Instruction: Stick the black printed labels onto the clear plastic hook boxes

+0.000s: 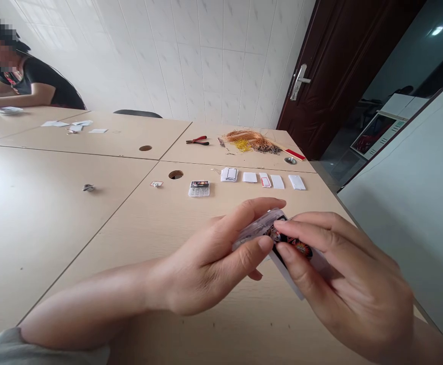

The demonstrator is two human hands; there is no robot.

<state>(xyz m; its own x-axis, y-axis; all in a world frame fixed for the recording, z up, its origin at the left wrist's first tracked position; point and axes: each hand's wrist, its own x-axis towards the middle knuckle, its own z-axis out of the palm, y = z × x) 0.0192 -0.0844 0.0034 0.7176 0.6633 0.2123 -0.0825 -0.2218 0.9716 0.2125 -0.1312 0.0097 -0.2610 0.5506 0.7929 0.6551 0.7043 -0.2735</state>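
From my end, the pale table [149,218] takes up most of the head view, with the tiled wall [183,56] behind it and the dark door [343,50] at the far right. At the far left, a co-worker [35,83] in a dark top leans forearms on the table's edge.

My right hand [362,274] is closed on the near right part of the clear case [255,228], thumb and index tips side by side at its dark label [301,247]. My left hand [206,268] grips the case's left part: the thumb lies along the near side, its tip just beside the right thumb's, while other fingers reach over the far edge and one fingertip shows beneath. So the case sits tilted between both sets of fingers, above the table; they cover so much that I cannot tell whether its lid is raised.

Beyond my hands, at the back right, lies a copper-coloured wire bundle [255,139]. Nearer, white cards [250,177] stand out in a row of small piles, with a second case [199,188] to their left. Smallest here, the red-and-black pliers [197,141] lie left of the wire.
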